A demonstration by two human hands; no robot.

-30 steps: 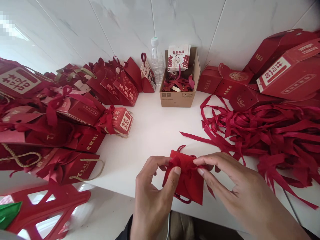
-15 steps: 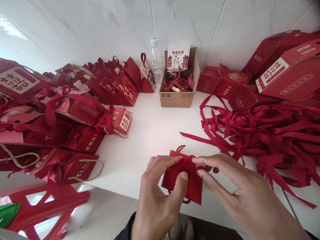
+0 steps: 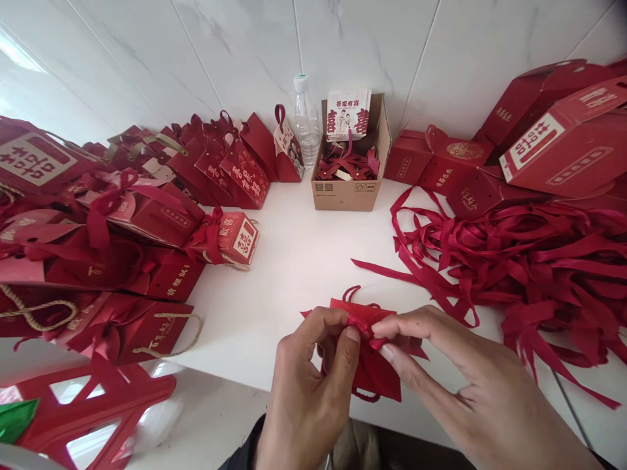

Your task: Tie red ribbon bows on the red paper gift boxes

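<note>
A small red gift box (image 3: 379, 375) with twisted cord handles lies near the front edge of the white table, partly covered by my hands. My left hand (image 3: 313, 372) pinches a red ribbon (image 3: 359, 320) between thumb and forefinger on top of the box. From the right, my right hand (image 3: 455, 365) pinches another part of the same ribbon, close to the left fingertips. Ribbon ends stick out on both sides of the box. The exact shape of the ribbon between the fingers is partly hidden.
Loose red ribbons (image 3: 490, 261) are heaped on the right, in front of red boxes (image 3: 558, 140). Finished-looking boxes with bows (image 3: 147, 215) are stacked at left. A cardboard box (image 3: 343, 196) and a plastic bottle (image 3: 307, 124) stand by the wall. A red plastic stool (image 3: 108, 408) is at lower left.
My left thumb and forefinger have closed together on the ribbon. Its ends now show at both sides, and the box is turned slightly.
</note>
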